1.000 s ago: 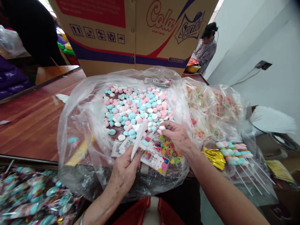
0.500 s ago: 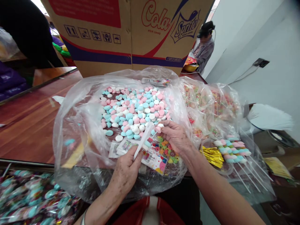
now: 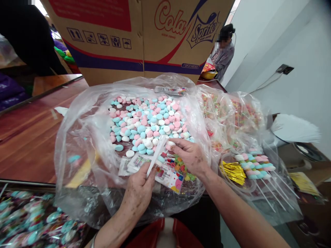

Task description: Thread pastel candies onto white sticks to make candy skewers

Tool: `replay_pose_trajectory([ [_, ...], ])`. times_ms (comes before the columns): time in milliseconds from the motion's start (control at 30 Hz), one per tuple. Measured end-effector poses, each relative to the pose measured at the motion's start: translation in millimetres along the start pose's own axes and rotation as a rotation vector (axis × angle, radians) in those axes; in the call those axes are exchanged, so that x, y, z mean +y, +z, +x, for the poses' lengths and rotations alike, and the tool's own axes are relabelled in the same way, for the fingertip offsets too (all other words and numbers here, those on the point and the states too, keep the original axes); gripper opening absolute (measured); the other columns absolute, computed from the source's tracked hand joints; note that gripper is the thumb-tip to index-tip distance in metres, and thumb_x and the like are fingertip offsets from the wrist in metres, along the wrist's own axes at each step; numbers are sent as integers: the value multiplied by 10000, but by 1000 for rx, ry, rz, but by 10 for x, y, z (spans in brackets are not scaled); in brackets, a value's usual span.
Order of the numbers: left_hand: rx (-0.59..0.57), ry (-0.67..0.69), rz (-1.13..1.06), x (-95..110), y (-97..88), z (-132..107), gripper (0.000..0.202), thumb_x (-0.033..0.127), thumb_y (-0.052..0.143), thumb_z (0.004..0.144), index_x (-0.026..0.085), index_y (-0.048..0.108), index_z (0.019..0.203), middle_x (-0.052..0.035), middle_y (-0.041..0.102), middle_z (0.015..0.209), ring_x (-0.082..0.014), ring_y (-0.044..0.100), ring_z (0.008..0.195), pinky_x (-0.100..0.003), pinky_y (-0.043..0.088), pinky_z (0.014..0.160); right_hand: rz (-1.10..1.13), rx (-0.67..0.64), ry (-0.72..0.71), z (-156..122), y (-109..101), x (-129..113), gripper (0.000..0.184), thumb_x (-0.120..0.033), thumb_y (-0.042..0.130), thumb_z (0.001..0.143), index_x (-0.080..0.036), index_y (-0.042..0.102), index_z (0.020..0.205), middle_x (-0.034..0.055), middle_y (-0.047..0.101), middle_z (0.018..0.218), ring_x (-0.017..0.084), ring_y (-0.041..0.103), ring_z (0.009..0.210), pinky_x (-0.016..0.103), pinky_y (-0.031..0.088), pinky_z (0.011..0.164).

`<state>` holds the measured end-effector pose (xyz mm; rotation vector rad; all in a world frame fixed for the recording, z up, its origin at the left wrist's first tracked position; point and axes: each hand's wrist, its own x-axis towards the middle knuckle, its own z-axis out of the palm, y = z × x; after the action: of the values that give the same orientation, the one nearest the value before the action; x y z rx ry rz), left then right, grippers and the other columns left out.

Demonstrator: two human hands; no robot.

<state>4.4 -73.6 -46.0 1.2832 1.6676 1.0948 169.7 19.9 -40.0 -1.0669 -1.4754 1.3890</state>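
My left hand (image 3: 141, 187) is closed round a bundle of thin white sticks (image 3: 155, 156), which slants up and to the right. At the bundle's upper end my right hand (image 3: 190, 156) pinches a pink-and-white marshmallow (image 3: 169, 145) between thumb and fingers. It is close against the sticks; whether a stick enters it I cannot tell. Behind both hands spreads a heap of pink, blue and white marshmallows (image 3: 144, 122) on an opened clear plastic bag (image 3: 77, 137). Colourful gummy rings (image 3: 182, 164) lie partly under my right hand, beside printed cards (image 3: 169, 177).
A large cardboard box (image 3: 144, 41) stands behind the heap. To the right are bagged gummies (image 3: 219, 110), gold twist ties (image 3: 234, 172) in a round tub and several marshmallow skewers (image 3: 256, 165). Wrapped sweets (image 3: 33, 220) fill the lower left. A co-worker (image 3: 224, 51) stands farther back.
My right hand has moved slightly left with the marshmallow, closer to the tips of the sticks. My left hand keeps its hold. The whole view has shifted a little.
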Motion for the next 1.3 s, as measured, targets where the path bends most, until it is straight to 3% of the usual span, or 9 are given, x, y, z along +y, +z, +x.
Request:
replay_pose_trajectory([
  [267, -2, 29, 4, -37, 11, -30, 258, 407, 518, 858, 200, 662, 804, 41, 475, 515, -164, 427, 500, -254, 338, 502, -597, 5, -342, -51, -12, -65, 326, -278, 516, 925, -240, 691, 1197, 28, 722, 1185, 196, 690, 1051, 330, 523, 959],
  [400, -7, 17, -40, -116, 29, -42, 283, 439, 523, 867, 194, 664, 854, 38, 480, 537, -164, 440, 513, -249, 341, 496, -732, -17, -493, -46, -17, 1, 344, -257, 461, 955, -190, 667, 1222, 64, 729, 1167, 188, 694, 1047, 311, 538, 940],
  [567, -19, 4, -10, -180, 40, -41, 344, 487, 482, 891, 180, 637, 892, 51, 437, 544, -150, 410, 507, -247, 332, 491, -817, -6, -700, -112, 85, 100, 341, -244, 422, 980, -123, 653, 1200, 105, 760, 967, 187, 715, 834, 303, 581, 784],
  [700, -14, -1, -16, -221, 36, -27, 342, 503, 497, 890, 182, 614, 881, 40, 471, 573, -150, 427, 546, -249, 348, 512, -836, -29, -753, -196, 210, 105, 342, -249, 409, 999, -113, 636, 1215, 112, 750, 962, 185, 701, 824, 297, 572, 780],
  [867, 35, -54, -103, -278, 42, -25, 317, 505, 547, 872, 195, 589, 825, 54, 459, 542, -126, 389, 491, -236, 310, 458, -866, -138, -661, -196, 155, -29, 395, -298, 410, 1000, -120, 602, 1297, 113, 746, 1015, 192, 698, 877, 297, 551, 824],
  [1000, 39, -82, -221, -326, 61, -25, 314, 498, 565, 875, 193, 578, 802, 57, 475, 532, -99, 365, 442, -218, 258, 410, -938, -12, -310, -20, -145, -247, 417, -317, 388, 1001, -198, 547, 1367, 49, 756, 959, 165, 685, 761, 254, 522, 704],
  [1067, 46, -107, -269, -351, 71, -23, 310, 493, 574, 878, 188, 585, 826, 56, 500, 540, -86, 356, 425, -211, 247, 394, -1167, 36, -160, 106, -290, -307, 379, -283, 364, 1005, -201, 596, 1293, 56, 744, 978, 171, 672, 793, 254, 493, 713],
  [1167, 54, -134, -333, -360, 81, -20, 307, 488, 585, 875, 185, 582, 826, 63, 503, 530, -70, 332, 398, -204, 228, 374, -1489, -83, -50, 244, -394, -264, 300, -242, 393, 987, -184, 677, 1061, 96, 718, 998, 211, 652, 900, 283, 462, 770],
  [1300, 47, -135, -356, -316, 84, -26, 324, 486, 587, 870, 184, 553, 759, 68, 482, 510, -68, 349, 398, -196, 233, 372, -1564, -158, -22, 261, -352, -100, 204, -192, 460, 937, -184, 640, 1034, 109, 686, 987, 241, 635, 900, 304, 451, 736],
])
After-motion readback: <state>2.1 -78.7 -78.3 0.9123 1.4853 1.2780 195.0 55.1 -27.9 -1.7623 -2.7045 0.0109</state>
